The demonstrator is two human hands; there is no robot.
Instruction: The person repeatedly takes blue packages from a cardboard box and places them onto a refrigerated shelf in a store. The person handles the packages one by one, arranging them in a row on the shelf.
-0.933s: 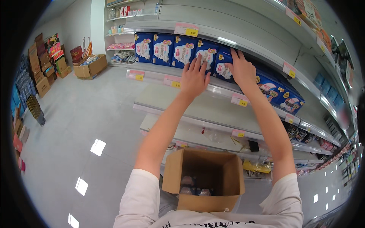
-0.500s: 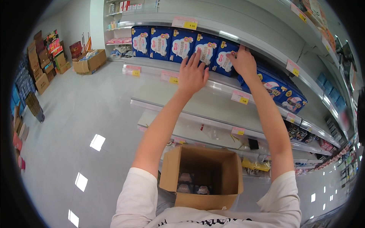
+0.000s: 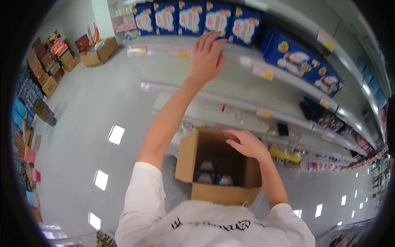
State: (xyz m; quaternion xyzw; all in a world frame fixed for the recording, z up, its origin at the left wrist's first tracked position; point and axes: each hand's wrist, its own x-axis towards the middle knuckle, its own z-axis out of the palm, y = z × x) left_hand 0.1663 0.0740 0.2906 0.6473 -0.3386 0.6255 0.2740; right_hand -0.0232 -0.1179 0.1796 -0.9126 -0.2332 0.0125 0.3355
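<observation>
A row of several dark blue packages with white cloud-shaped labels stands upright on the shelf. Just in front of that row, my left hand reaches up with its fingers stretched out and holds nothing. Its fingertips are close to the lower edge of one package; I cannot tell whether they touch. Above the far side of the open cardboard carton, my right hand is empty, thumb apart from the fingers. Deep in the carton sit a few dark packs with pale tops, blurred.
Larger blue packages lie along the same shelf to the right of the row. Price tags run along the shelf edge. Lower shelves carry small goods and a yellow packet. Stacked cartons and an open box stand at the far left.
My right hand has left the rightmost upright package and come down over the carton. My left hand stays near the row, now slightly lower against the packages. The view has tilted downward.
</observation>
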